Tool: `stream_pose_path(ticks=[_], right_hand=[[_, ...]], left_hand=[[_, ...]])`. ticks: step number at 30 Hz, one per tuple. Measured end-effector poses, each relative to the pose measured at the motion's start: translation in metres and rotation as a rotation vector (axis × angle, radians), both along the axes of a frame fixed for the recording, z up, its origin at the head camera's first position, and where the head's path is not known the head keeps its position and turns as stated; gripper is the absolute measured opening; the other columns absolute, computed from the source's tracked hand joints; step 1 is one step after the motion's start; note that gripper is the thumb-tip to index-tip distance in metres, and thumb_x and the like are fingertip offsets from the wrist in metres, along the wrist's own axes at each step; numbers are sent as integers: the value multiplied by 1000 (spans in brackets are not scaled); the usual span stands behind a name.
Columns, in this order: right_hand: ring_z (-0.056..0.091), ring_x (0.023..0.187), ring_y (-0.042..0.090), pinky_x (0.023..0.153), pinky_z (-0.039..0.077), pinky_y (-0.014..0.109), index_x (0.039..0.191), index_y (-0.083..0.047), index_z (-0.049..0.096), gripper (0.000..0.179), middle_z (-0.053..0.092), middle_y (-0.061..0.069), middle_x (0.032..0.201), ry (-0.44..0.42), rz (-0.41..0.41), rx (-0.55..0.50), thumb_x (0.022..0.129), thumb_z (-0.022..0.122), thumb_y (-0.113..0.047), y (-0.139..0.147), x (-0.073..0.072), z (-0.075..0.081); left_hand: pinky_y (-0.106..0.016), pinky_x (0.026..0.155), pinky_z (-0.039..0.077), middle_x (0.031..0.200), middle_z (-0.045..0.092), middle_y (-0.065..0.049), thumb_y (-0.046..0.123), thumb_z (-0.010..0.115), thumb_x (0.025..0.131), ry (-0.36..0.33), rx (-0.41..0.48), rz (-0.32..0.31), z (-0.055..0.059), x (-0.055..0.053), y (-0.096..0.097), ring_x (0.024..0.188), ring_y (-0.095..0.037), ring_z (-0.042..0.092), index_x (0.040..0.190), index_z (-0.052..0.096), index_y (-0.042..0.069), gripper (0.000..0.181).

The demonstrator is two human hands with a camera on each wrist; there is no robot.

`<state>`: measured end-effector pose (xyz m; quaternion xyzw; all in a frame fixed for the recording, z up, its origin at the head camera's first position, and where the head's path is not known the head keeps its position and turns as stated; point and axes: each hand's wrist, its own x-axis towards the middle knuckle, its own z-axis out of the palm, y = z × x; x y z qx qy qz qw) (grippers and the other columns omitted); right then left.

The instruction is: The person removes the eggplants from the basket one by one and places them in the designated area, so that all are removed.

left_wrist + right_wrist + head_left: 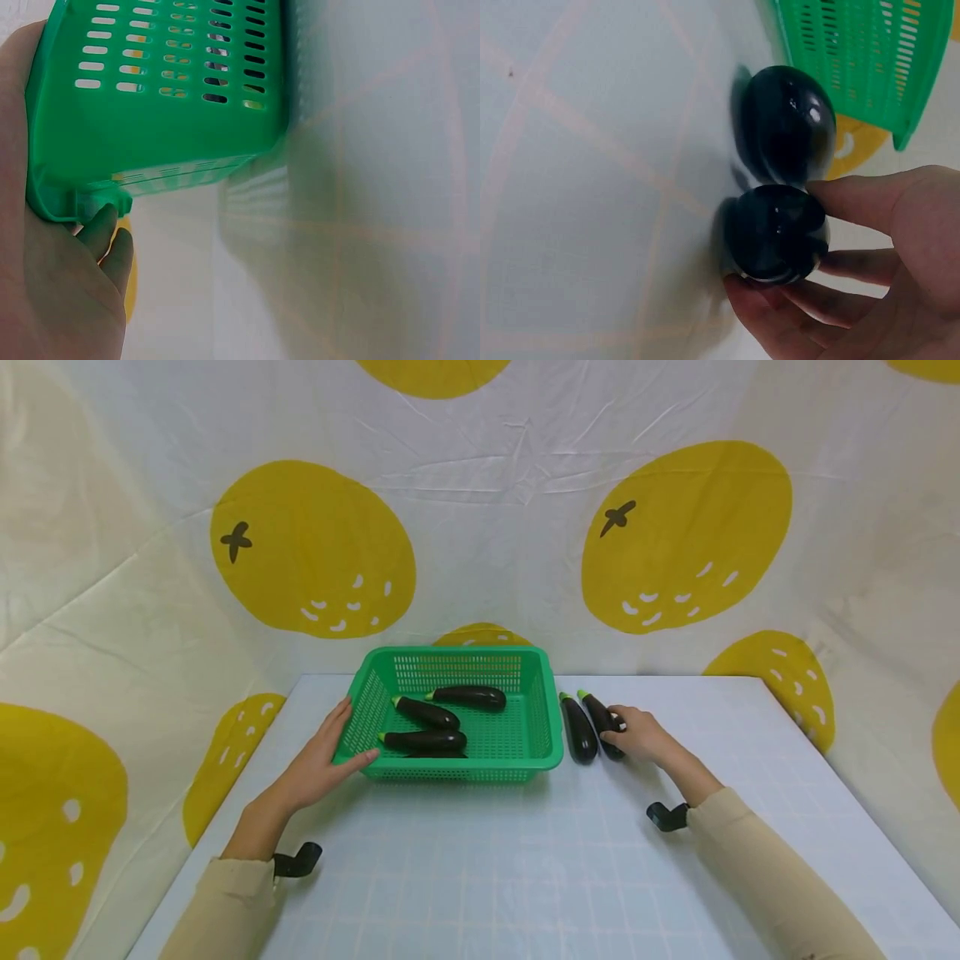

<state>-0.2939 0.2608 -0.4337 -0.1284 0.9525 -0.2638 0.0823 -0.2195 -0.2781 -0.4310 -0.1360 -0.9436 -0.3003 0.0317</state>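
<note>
At its left front corner, a green plastic basket [517, 739] is gripped by my left hand [322, 762], thumb along the front rim. In the left wrist view, fingertips [116, 259] curl under the basket's rim. Several dark eggplants lie in the basket, among them one by the back wall [472, 697]; another is mostly hidden behind the front rim. Right of the basket, two eggplants lie side by side on the table. My right hand [637, 732] holds the outer eggplant [774, 234] by its rounded end, thumb and fingers on opposite sides. The other eggplant [579, 729] lies between it and the basket.
A pale blue checked tablecloth [480, 868] covers the table. Behind it and at both sides hangs a white cloth [495, 552] with large yellow fruit prints. A small black wrist device shows at each sleeve cuff.
</note>
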Motion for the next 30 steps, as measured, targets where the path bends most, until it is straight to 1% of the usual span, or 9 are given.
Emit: stream_pose_path(ticks=[6, 10, 18, 25, 30], right_hand=[[55, 122, 53, 101, 47, 62, 145, 15, 41, 61, 53, 40, 135, -27, -47, 21, 99, 62, -19, 0, 3, 4], [52, 126, 54, 103, 45, 63, 147, 14, 39, 61, 51, 40, 138, -43, -59, 31, 101, 60, -21, 0, 2, 7], [51, 126, 54, 103, 44, 64, 147, 15, 37, 62, 54, 40, 134, -36, -37, 28, 101, 59, -21, 3, 4, 11], [56, 121, 54, 98, 48, 63, 146, 13, 41, 60, 53, 41, 135, -19, -29, 38, 101, 59, -22, 4, 10, 12], [55, 122, 55, 98, 47, 64, 146, 12, 42, 60, 53, 40, 135, -7, -22, 40, 101, 61, -22, 3, 17, 18]], left_hand=[[-72, 115, 20, 173, 1, -9, 57, 63, 97, 4, -3, 2, 0, 0, 0, 156, -41, 12, 165, 6, 9, 102], [-72, 116, 20, 173, 1, -8, 57, 63, 97, 1, -3, 7, 1, 0, 0, 156, -41, 12, 165, 6, 9, 101], [-72, 115, 20, 173, 0, -8, 57, 61, 97, -14, -6, 4, 3, -2, 0, 156, -41, 11, 166, 4, 9, 101], [-72, 116, 19, 173, 0, -8, 57, 62, 97, -14, -5, -3, 2, -1, 0, 156, -41, 11, 165, 5, 8, 101], [-72, 115, 20, 173, 0, -8, 56, 61, 98, -12, -6, -3, 1, -1, -1, 156, -41, 11, 165, 4, 9, 101]])
